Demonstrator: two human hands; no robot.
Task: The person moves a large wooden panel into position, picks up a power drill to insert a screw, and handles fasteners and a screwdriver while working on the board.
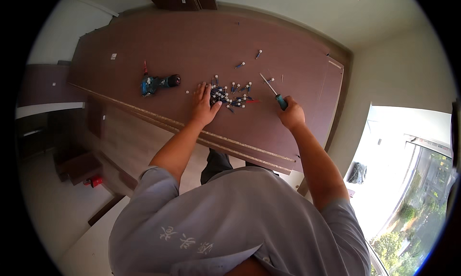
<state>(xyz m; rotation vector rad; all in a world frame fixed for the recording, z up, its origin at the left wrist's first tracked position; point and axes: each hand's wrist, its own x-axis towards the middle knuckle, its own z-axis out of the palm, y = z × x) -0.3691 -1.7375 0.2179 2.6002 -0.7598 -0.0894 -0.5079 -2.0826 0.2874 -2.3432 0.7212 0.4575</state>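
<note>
Left hand [205, 108], fingers apart at piled fittings [223, 96]; right hand [292, 113], fingers clamped on screwdriver [281, 101], tip best kept clear of the left.

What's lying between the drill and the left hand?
In the head view, one small, pale, roundish piece lies on the brown board between the drill and the left hand.
</note>
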